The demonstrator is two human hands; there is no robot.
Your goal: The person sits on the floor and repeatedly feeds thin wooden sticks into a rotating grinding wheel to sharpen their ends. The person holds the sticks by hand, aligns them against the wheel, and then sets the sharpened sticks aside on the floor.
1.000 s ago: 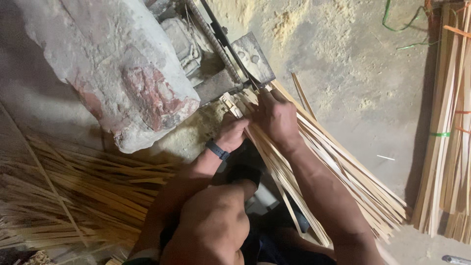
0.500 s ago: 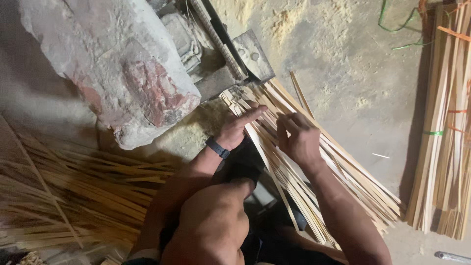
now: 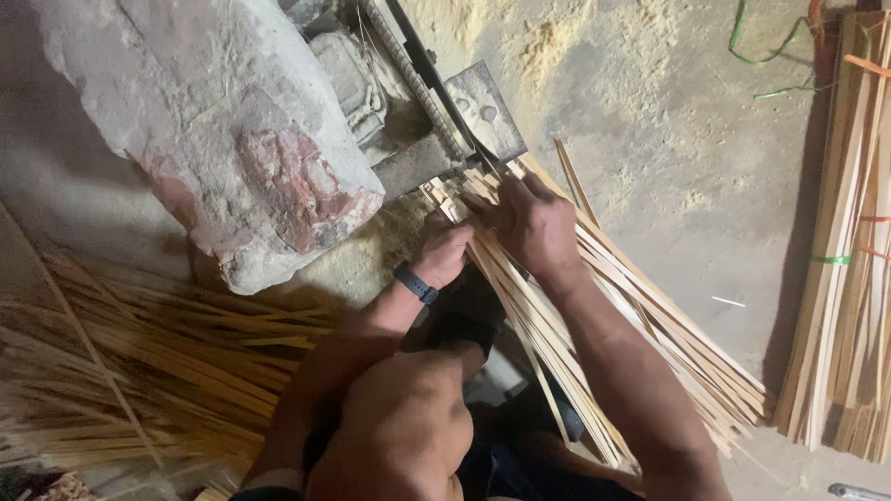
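right hand (image 3: 534, 227): mine, laid flat on top of the fan of pale split bamboo strips (image 3: 640, 334), fingers (image 3: 501, 197) close together and pressing down near the end that meets the machine

left hand (image 3: 445, 250): curled at the near edge of the same strips, just beside the right one. Can't tell if the fingers are pinching a strip or only pushing on it, they're tucked under. Dark band on the wrist (image 3: 416, 284)

strips: on the dusty concrete floor (image 3: 668, 121), one end right at the grey metal plate with holes (image 3: 484, 109) – the rest runs back past my forearm toward the lower right

machine: worn, plaster-caked grey and red block (image 3: 223, 130) with a dark ridged bar (image 3: 408, 79) beside the plate

left side: loose heap of thin yellowish bamboo slivers (image 3: 139, 371)

right edge: stacked bundle of longer flat bamboo slats (image 3: 849, 278) with green and orange ties – well apart from my hands

knee (image 3: 399, 427): bent up in front of me
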